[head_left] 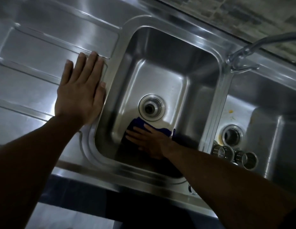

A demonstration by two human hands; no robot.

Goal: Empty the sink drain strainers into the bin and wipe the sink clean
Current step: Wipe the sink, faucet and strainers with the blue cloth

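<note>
Progress: two perforated steel strainer cups lay out of their drains in the right basin, contents unclear | right hand, fingers spread flat, pressed dark blue cloth on steel left basin floor beside its open drain | left hand, fingers apart, braced on drainboard | right basin showed yellowish residue, judged unwiped | bin unseen, dim.

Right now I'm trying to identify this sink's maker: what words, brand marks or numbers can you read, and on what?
None: no readable text, brand or number shows on the sink, the drainboard, the tap, the two strainers or the blue cloth under the right hand.
</note>
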